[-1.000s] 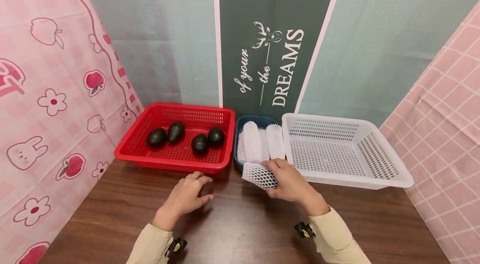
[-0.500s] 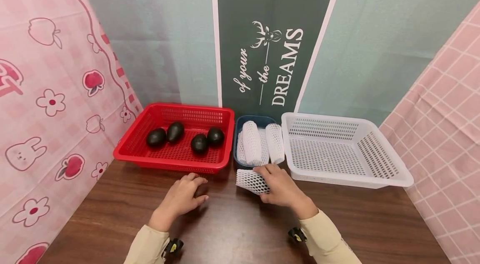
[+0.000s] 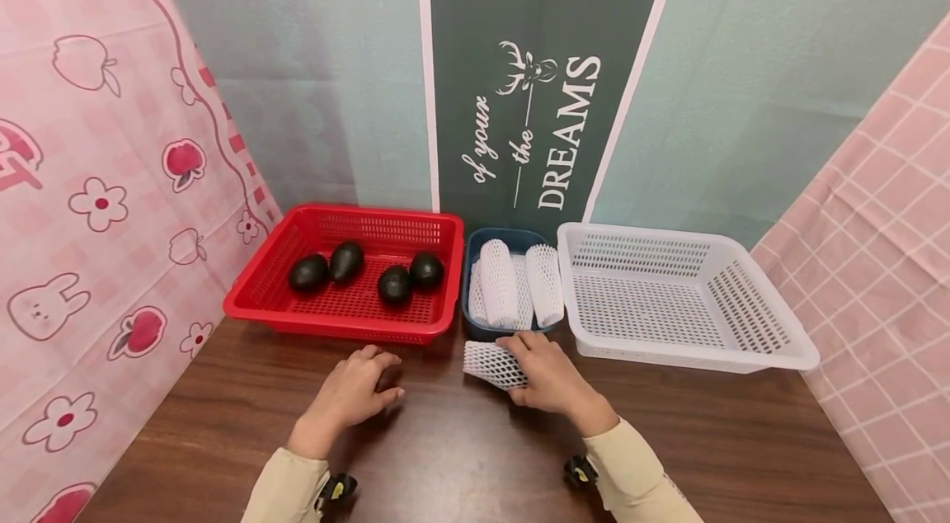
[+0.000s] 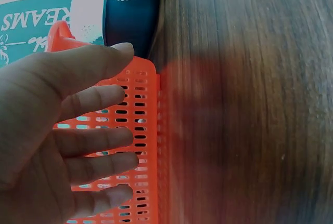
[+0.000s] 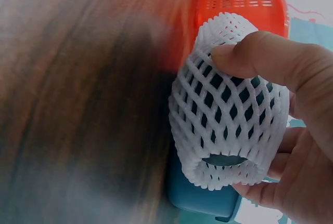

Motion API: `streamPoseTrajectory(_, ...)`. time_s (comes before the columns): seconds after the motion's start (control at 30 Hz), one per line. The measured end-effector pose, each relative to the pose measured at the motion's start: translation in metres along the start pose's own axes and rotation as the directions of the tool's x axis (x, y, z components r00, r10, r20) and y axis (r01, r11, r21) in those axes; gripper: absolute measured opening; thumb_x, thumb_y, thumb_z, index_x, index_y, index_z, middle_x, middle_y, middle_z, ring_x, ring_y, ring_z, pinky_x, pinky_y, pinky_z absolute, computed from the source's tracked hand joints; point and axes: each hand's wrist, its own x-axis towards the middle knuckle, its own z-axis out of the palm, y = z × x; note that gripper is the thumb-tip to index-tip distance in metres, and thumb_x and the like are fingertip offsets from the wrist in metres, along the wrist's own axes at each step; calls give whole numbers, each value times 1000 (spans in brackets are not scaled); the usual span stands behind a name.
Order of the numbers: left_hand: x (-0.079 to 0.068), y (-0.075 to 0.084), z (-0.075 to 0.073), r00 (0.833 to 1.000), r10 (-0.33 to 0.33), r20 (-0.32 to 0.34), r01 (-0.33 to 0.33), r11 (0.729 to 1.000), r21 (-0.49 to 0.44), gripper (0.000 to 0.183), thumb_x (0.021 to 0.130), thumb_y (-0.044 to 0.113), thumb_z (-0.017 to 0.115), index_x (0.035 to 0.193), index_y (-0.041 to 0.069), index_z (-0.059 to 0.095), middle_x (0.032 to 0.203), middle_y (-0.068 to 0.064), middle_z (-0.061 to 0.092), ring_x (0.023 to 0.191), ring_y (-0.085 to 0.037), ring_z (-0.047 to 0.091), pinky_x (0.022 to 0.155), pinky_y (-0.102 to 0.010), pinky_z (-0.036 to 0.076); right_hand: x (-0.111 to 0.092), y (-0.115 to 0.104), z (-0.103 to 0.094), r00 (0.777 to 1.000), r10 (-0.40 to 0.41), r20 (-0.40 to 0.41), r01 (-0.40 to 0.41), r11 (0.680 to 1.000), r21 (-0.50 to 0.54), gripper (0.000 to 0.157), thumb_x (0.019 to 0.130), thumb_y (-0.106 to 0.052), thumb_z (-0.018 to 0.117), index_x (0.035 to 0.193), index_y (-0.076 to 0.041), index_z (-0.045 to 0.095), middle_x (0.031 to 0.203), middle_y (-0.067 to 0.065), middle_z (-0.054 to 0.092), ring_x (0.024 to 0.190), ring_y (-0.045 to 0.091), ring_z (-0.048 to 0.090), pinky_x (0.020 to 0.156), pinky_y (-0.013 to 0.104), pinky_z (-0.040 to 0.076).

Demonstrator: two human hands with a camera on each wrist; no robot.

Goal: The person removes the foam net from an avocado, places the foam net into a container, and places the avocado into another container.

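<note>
My right hand [image 3: 549,374] grips an avocado in a white foam net sleeve [image 5: 229,104] between thumb and fingers. Dark skin shows through the mesh and at the sleeve's open end in the right wrist view. It is held just in front of a blue bin [image 3: 512,234] containing several white foam net sleeves [image 3: 499,284]. Nothing is in my left hand [image 3: 349,391], whose fingers are spread apart in front of the red basket [image 3: 326,327]. In the left wrist view, its fingers [image 4: 93,141] overlap the basket's slotted wall.
Several dark avocados [image 3: 345,261] lie in the red basket at the left. A white slotted basket [image 3: 690,360] stands to the right of the blue bin. All sit on a brown wood-grain table [image 3: 460,457], with cloth hangings [image 3: 356,53] behind and at both sides.
My right hand has drawn the sleeved avocado toward me and slightly left, away from the blue bin. The left hand has shifted a little left and nearer to me.
</note>
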Motion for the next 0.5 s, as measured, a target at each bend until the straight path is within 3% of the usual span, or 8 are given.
streamPoseTrajectory(0.5, 0, 4, 2, 1000, 7, 16, -6, 1000, -26, 38, 71, 25, 80, 101, 6, 67, 93, -6, 57, 87, -27, 58, 70, -46, 47, -1, -1, 1, 999, 14, 38, -12, 999, -43, 67, 61, -22, 82, 120, -7, 54, 105, 9, 54, 95, 31, 53, 70, 47, 44)
